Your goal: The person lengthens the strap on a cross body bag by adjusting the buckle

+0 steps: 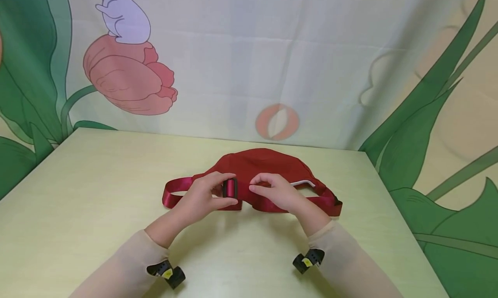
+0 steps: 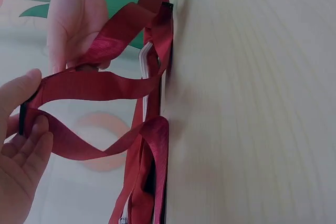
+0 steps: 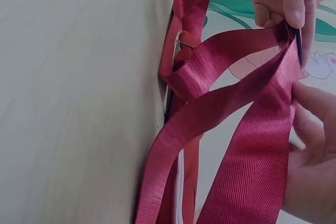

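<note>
A red waist bag (image 1: 264,160) lies on the table, its webbing strap (image 3: 257,145) looped up in front of it. My left hand (image 1: 200,196) grips a black slide buckle (image 1: 230,188) between thumb and fingers, with the strap threaded through it. In the left wrist view, two runs of strap spread from that buckle toward the bag. Close to the buckle's right side, my right hand (image 1: 278,192) pinches the strap, thumb and forefinger tips together; the pinched spot is partly hidden. A pale zipper edge (image 1: 303,183) shows behind the right hand.
The pale wooden table (image 1: 97,172) extends to both sides of the bag. Behind it hangs a cloth (image 1: 233,73) printed with flowers and leaves. A strap loop (image 1: 171,194) sticks out at the bag's left, another strap bend (image 1: 336,207) at its right.
</note>
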`<state>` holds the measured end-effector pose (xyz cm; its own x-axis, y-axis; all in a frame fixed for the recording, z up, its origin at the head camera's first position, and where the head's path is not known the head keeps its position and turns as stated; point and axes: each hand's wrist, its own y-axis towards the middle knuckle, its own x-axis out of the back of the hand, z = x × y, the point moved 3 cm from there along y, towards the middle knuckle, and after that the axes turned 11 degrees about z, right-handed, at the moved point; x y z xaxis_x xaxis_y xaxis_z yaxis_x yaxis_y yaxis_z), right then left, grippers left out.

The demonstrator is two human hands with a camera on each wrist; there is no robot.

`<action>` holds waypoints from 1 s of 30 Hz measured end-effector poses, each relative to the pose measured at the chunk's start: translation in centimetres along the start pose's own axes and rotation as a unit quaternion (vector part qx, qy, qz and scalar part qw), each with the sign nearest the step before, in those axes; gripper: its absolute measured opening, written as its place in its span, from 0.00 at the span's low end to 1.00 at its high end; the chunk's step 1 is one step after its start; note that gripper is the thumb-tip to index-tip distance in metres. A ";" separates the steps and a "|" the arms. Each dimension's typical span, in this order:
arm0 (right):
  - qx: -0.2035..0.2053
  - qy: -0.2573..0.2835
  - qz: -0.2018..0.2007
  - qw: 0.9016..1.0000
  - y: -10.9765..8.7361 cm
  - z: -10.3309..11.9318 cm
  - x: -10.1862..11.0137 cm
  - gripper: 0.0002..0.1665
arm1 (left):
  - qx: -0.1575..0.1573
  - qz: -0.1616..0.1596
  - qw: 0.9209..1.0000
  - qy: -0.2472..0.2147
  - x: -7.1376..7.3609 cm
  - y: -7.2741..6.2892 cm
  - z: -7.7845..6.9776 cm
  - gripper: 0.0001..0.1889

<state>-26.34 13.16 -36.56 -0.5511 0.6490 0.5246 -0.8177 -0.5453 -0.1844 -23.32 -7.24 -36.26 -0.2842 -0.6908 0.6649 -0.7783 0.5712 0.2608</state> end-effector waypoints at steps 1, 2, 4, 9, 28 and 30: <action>0.005 0.004 0.004 1.000 0.0 0.0 0.0 0.09 | -0.004 -0.001 1.000 -0.009 0.0 0.0 0.0 0.30; 0.010 0.009 0.007 1.000 0.0 0.1 0.0 0.08 | -0.007 -0.002 1.000 -0.020 0.0 0.0 0.0 0.30; 0.014 0.017 0.013 1.000 0.0 0.0 0.0 0.08 | -0.010 -0.005 0.999 -0.043 -0.1 0.0 0.1 0.30; 0.018 0.034 0.022 0.999 0.1 0.0 -0.1 0.09 | -0.016 -0.006 0.997 -0.076 -0.5 0.1 0.0 0.29; 0.026 0.019 0.037 0.999 -0.2 -0.1 0.4 0.11 | 0.020 0.003 0.987 -0.157 -0.7 0.1 -0.4 0.30; 0.031 0.026 0.038 0.998 -0.2 0.0 0.3 0.12 | 0.016 0.006 0.985 -0.169 -0.9 0.3 -0.5 0.29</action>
<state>-26.35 13.48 -36.36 -0.6210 0.6294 0.4672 -0.7616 -0.6255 -0.1697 -23.01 -6.25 -36.49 -0.4603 -0.7952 0.3947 -0.7890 0.5702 0.2287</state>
